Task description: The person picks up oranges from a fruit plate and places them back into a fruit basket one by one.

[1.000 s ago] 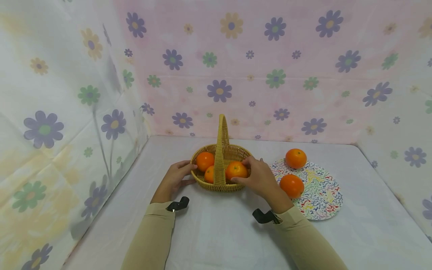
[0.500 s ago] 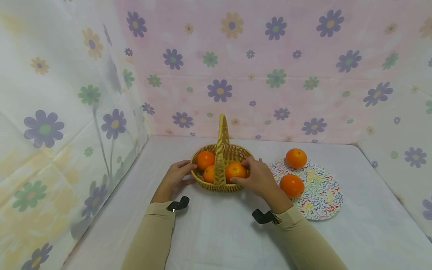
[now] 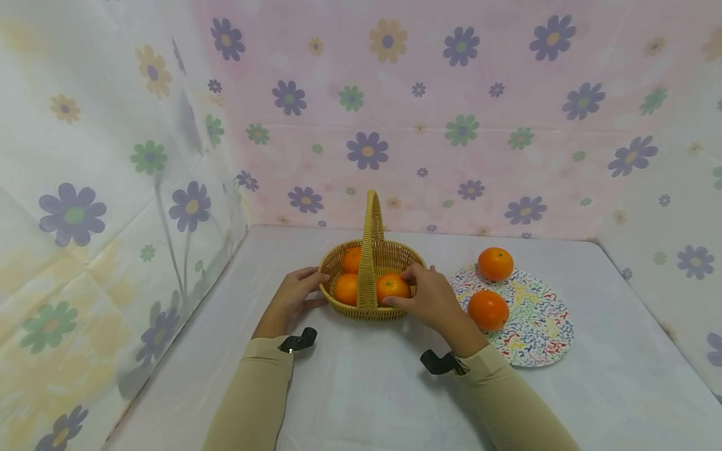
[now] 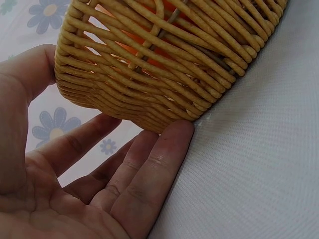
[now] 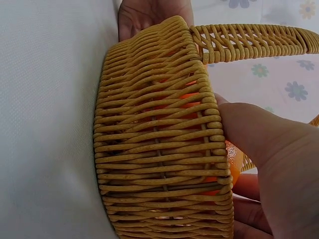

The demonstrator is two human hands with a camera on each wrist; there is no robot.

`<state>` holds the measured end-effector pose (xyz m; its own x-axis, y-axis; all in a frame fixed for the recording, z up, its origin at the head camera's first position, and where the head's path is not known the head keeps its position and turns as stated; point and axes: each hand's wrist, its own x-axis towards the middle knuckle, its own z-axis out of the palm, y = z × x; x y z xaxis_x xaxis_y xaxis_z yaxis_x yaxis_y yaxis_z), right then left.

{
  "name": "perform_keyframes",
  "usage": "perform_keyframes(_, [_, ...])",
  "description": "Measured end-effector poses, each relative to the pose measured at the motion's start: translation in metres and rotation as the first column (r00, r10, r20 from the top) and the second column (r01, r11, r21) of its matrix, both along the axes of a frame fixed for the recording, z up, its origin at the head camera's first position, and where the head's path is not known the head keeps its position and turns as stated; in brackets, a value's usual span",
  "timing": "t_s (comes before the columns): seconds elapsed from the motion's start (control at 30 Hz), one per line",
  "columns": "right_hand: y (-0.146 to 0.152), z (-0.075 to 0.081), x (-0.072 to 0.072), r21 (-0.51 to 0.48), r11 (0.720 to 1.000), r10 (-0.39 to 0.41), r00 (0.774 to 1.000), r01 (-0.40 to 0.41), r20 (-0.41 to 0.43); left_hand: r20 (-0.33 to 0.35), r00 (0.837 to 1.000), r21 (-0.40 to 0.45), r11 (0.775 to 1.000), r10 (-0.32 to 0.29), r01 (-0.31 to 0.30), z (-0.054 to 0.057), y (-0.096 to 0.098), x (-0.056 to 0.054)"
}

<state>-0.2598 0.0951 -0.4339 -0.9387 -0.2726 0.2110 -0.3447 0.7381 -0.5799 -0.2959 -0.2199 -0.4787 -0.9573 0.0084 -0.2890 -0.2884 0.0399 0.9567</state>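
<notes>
A woven basket (image 3: 389, 313) with a tall arched handle (image 3: 370, 232) stands upright on the table. My left hand (image 3: 294, 293) holds its left end, thumb over the rim and fingertips against the lower wall in the left wrist view. Inside the basket's right half, my right hand (image 3: 433, 299) grips an orange (image 3: 393, 286) between thumb and fingers. Left of the handle lie two more oranges: a front orange (image 3: 346, 289) and a back orange (image 3: 351, 259), the back one partly behind the handle. Woven strands (image 5: 159, 134) hide most of the fruit in the right wrist view.
To the right, a round speckled plate (image 3: 541, 319) lies flat on the white table (image 3: 361, 388). A rear orange (image 3: 495, 264) and a nearer orange (image 3: 487, 310) sit at its left side, the nearer one close to my right wrist. Flowered cloth (image 3: 417, 113) rises behind the table.
Inside the basket, the back orange has shifted right and away, and the front one slightly left. The orange in my right hand has moved slightly left. My left hand stays put.
</notes>
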Motion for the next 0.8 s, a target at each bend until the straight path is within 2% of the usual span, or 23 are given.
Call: perform_keyframes(0.8, [-0.0009,0.0000,0.0012,0.005,1.000,0.020,1.000,-0.019,-0.018,0.014,1.000,-0.008,1.000,0.017,-0.017,0.0028,0.0012,0.0011])
